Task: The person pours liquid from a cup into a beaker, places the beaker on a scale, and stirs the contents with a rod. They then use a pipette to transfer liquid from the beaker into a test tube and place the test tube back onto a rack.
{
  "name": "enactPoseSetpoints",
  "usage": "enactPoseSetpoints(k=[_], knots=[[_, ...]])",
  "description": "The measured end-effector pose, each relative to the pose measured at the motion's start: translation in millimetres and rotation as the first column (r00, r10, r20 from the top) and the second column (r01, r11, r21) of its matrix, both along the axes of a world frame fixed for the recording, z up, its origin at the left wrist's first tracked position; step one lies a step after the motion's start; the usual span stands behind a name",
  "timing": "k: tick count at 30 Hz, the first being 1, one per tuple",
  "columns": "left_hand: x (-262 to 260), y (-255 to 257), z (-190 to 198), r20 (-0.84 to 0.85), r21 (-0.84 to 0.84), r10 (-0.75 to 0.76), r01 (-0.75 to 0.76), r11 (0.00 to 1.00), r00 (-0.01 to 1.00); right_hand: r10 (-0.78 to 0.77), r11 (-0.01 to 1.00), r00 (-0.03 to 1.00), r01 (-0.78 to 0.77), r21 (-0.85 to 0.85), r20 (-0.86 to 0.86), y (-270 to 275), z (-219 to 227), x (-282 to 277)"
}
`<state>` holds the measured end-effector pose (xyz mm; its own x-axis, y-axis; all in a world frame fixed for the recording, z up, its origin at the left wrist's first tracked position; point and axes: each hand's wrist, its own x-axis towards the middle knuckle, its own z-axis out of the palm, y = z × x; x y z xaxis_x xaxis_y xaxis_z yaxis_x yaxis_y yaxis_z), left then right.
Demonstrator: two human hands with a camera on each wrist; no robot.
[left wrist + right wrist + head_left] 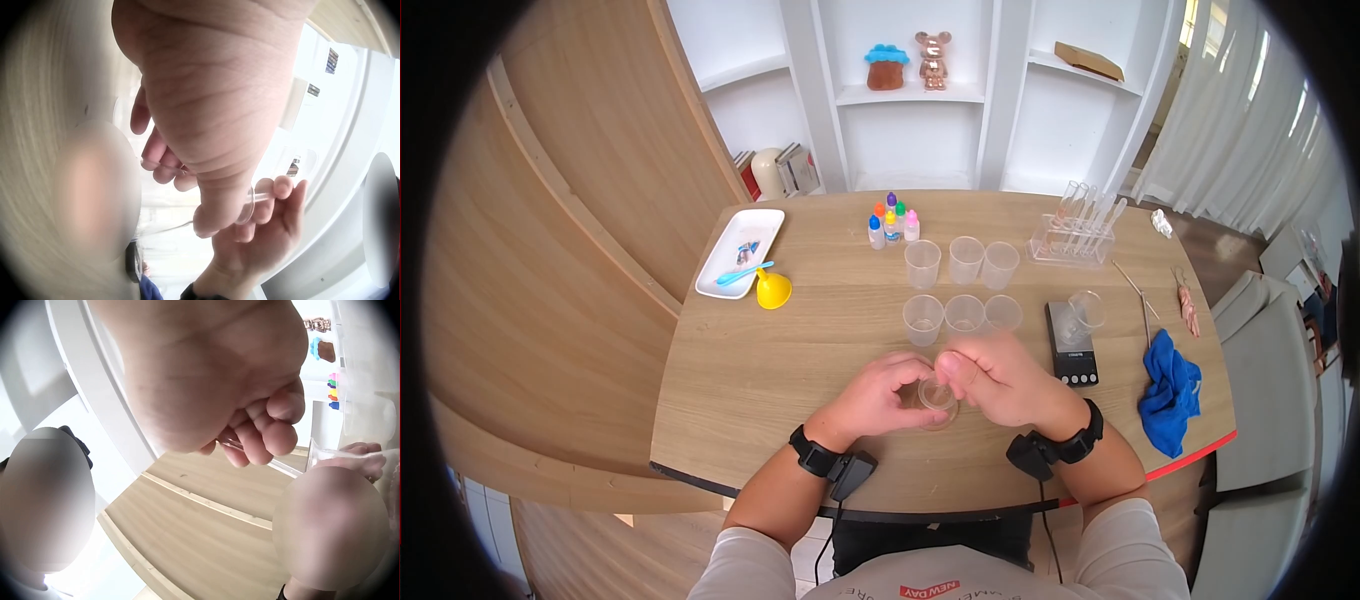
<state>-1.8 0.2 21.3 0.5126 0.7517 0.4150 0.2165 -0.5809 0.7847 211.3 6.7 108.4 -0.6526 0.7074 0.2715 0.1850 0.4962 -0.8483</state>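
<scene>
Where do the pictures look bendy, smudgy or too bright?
Head view: black corners, the table edges look bowed, and bright streaks show on the curtain. Left wrist view: white glare washes out the background beyond the left hand, with blurry ovals at both sides. Right wrist view: a blurry oval hides much of the left hand.

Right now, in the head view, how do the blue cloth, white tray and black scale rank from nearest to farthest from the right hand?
1. Black scale: just right of the right hand.
2. Blue cloth: farther out, same side.
3. White tray: well off to the left.
</scene>
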Motion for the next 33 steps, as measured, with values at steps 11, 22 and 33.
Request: enactPoseSetpoints(k=[11,22,33], knots=[[0.0,-0.3,1.8,0.004,0.013,0.000,0.000,1.000,1.000,-0.037,0.998,0.999,0.037,0.045,-0.006,-0.8,1.6,1.0],[0.0,-1.1,3.8,0.001,0.012,0.003,-0.003,1.000,1.000,-0.065,0.996,0.998,0.065,0.053,-0.001,-1.7,1.5,-0.1],[-0.4,0.2,-0.1,-0.008,0.022,0.004,-0.004,1.000,1.000,-0.138,0.986,0.990,0.138,0.098,-0.011,-3.5,-0.6,-4.2]])
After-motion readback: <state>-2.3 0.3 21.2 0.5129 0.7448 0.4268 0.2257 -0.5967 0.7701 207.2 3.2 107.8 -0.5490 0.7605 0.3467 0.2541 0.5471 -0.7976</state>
